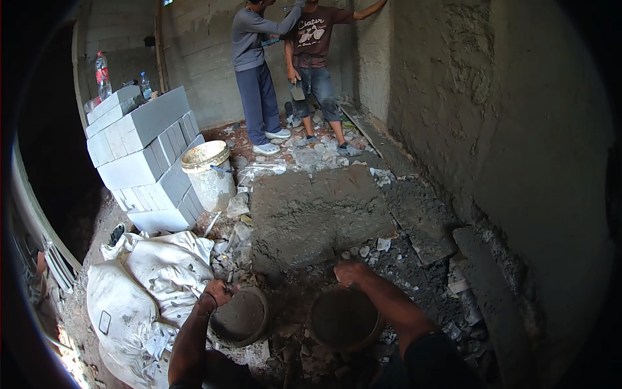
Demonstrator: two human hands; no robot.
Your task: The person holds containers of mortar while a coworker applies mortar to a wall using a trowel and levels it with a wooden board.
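Two round buckets stand side by side in front of me. The left bucket (pixel 265 316) is full of smooth grey mortar (pixel 238 316). My left hand (pixel 220 292) is closed at its upper left edge; whether it grips the rim or a handle is too small to tell. The right bucket (pixel 377 329) is darker inside, in shadow. At its far edge my right hand (pixel 350 273) is closed, with the fingertips partly hidden. Just beyond both buckets lies a flat board (pixel 317 217) spread with wet grey mortar.
White sacks (pixel 152 279) lie at my left. Behind them are a mortar-smeared white bucket (pixel 208 178) and stacked pale blocks (pixel 139 152) topped with bottles (pixel 102 74). Two people (pixel 256 71) stand at the back, one with a trowel (pixel 297 91). A plastered wall (pixel 518 162) and rubble (pixel 405 272) flank the right.
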